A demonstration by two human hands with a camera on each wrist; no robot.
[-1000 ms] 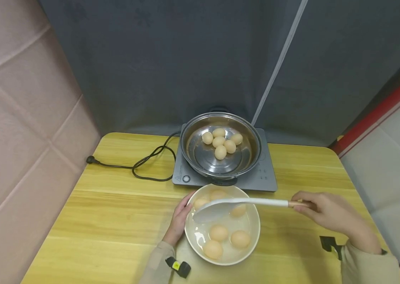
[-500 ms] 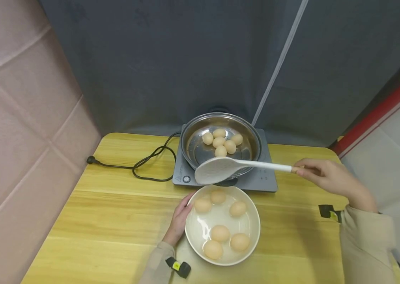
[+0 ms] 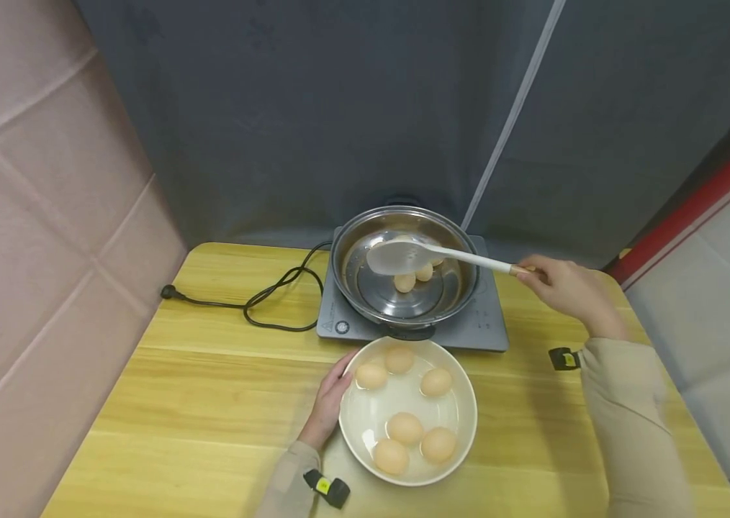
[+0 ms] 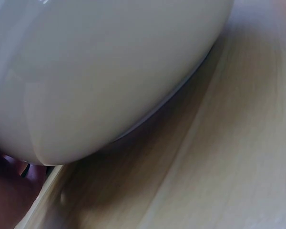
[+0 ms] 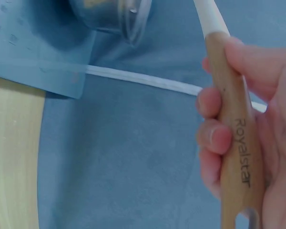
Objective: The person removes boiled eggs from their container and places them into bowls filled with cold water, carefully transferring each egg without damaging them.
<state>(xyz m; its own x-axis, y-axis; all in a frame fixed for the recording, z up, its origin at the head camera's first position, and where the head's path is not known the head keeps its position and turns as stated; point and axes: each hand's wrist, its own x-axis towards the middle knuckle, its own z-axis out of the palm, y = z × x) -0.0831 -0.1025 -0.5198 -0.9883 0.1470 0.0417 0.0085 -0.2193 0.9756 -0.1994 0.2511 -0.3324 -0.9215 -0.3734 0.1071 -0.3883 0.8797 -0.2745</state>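
Note:
My right hand [image 3: 569,291] grips the wooden handle [image 5: 233,119] of a large white cooking spoon [image 3: 397,257], fingers wrapped round it in the right wrist view. The spoon's head is over the steel pan [image 3: 365,295] and covers part of the pale brown eggs [image 3: 404,283] in it. Whether anything lies in the spoon cannot be seen. My left hand [image 3: 327,403] holds the left side of a cream bowl [image 3: 472,410], thumb at the rim. Several brown eggs [image 3: 405,428] lie in water in the bowl. In the left wrist view the bowl's outer wall [image 4: 109,71] fills much of the picture.
Under the pan is a grey induction cooker [image 3: 469,332], just behind the bowl. Its black cord [image 3: 268,293] loops to the left over the wooden table [image 3: 209,417]. A dark grey panel [image 3: 313,129] stands behind, and pale walls [image 3: 34,273] flank both sides.
My right hand has carried the spoon from above the bowl forward, across the pan's near rim, to over the eggs in the pan. My left hand has stayed on the bowl.

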